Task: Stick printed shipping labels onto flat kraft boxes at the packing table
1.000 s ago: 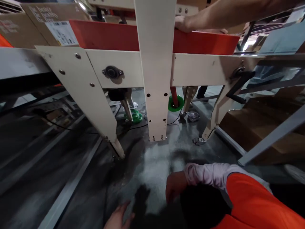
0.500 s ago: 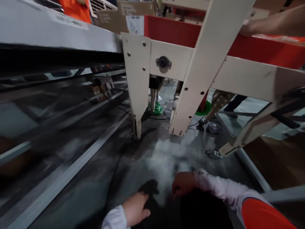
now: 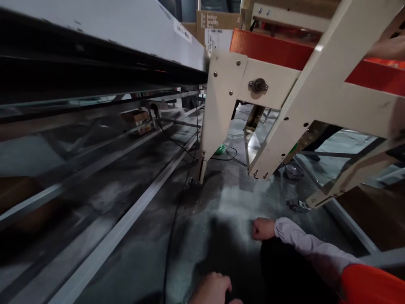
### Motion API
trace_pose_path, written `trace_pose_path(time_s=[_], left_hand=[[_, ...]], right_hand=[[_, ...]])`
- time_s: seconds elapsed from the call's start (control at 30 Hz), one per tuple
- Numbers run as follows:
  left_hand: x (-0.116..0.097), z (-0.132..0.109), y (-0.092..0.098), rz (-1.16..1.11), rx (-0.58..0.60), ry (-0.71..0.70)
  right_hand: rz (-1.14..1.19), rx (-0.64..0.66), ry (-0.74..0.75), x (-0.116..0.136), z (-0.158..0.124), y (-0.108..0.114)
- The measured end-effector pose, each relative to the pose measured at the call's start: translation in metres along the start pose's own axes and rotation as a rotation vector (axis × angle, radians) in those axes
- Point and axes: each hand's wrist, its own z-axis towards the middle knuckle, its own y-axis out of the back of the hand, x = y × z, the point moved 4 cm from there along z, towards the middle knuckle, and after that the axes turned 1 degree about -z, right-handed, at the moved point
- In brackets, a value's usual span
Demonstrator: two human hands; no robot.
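Note:
My right hand point(image 3: 262, 229) rests low on the grey concrete floor point(image 3: 221, 202), closed in a fist, with a pale sleeve and an orange vest behind it. What the fist holds, if anything, is hidden. My left hand point(image 3: 211, 289) shows at the bottom edge with its fingers curled under, and its palm is out of sight. A pale dusty patch point(image 3: 236, 198) lies on the floor just beyond my right hand. Between my hands there is a dark shape I cannot make out.
A cream metal machine frame point(image 3: 221, 101) with a red tray point(image 3: 268, 48) stands ahead on thin legs. Another person's hand point(image 3: 387, 47) rests on the tray. A long grey conveyor point(image 3: 95, 38) runs along the left. A black cable point(image 3: 171, 249) crosses the floor, and cardboard boxes point(image 3: 217, 21) stand behind.
The view has swung left and lower. My right hand has closed into a fist and sits farther right. My left hand has drawn back toward the bottom edge.

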Motion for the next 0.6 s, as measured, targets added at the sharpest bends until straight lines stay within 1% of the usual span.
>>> trace_pose_path(time_s=[0.1, 0.17, 0.23, 0.33, 0.4, 0.47, 0.53, 0.6], left_hand=[[0.011, 0.006, -0.004, -0.005, 0.009, -0.031], [0.021, 0.015, -0.012, 0.018, 0.015, -0.056], [0.029, 0.025, -0.021, 0.037, -0.002, -0.078], [0.037, 0.036, -0.027, 0.037, -0.026, -0.085], [0.038, 0.040, -0.025, 0.042, 0.017, -0.064], [0.036, 0.042, -0.019, 0.039, 0.083, -0.052], [0.035, 0.043, -0.015, 0.025, 0.140, -0.058], [0.036, 0.041, -0.015, -0.002, 0.141, -0.100]], right_hand=[[0.141, 0.093, 0.007, 0.004, 0.019, -0.007], [0.237, 0.090, 0.024, 0.004, 0.030, -0.010], [0.355, 0.089, 0.081, 0.004, 0.038, -0.013], [0.550, 0.162, 0.111, 0.003, 0.046, -0.018], [0.571, 0.172, 0.102, 0.002, 0.049, -0.018], [0.534, 0.150, 0.111, 0.002, 0.050, -0.015], [0.496, 0.162, 0.115, 0.005, 0.050, -0.015], [0.450, 0.165, 0.118, 0.009, 0.050, -0.017]])
